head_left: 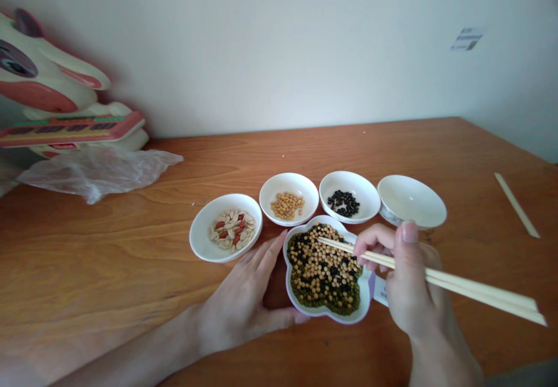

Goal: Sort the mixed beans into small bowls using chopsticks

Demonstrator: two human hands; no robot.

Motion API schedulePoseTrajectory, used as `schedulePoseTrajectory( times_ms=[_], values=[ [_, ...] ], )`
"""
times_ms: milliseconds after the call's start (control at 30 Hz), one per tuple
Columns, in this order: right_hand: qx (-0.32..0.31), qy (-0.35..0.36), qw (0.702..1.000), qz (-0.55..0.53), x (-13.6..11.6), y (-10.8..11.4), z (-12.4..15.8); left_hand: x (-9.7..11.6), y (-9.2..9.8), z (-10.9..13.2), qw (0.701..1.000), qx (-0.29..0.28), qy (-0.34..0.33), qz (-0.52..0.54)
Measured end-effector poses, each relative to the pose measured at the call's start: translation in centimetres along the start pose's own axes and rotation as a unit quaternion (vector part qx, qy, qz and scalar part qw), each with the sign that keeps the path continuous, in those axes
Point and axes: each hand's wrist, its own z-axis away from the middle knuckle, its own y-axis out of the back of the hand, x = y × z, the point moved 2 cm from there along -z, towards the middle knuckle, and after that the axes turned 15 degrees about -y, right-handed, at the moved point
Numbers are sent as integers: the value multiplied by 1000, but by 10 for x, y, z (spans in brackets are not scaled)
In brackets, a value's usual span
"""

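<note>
A flower-shaped dish (365,298) with a pale purple rim holds mixed green, black and yellowish beans (322,268). My left hand (244,294) curves round its left side, fingertips at the upper left rim and thumb along the lower rim. In my right hand (412,282) is a pair of wooden chopsticks (483,290), their tips close together over the beans in the dish's upper part. Whether a bean is caught between the tips I cannot tell. Behind the dish stand white bowls of yellow soybeans (288,205) and black beans (343,203).
Peanuts, a few with red skins, lie in a white bowl (198,239) at the left. Another white bowl (412,201) shows no beans. A single wooden stick (517,205) lies far right. Back left are a plastic bag (100,172) and a cow-shaped toy keyboard (74,131), near the wall.
</note>
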Motion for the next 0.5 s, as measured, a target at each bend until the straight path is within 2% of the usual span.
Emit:
schedulePoseTrajectory(
  times_ms=[233, 500],
  values=[
    [-32, 4, 999, 28, -1, 1, 0, 0, -1, 0, 1000, 3, -6, 0],
    [11, 29, 999, 27, -6, -4, 0, 0, 0, 1, 1000, -2, 0, -4]
  ],
)
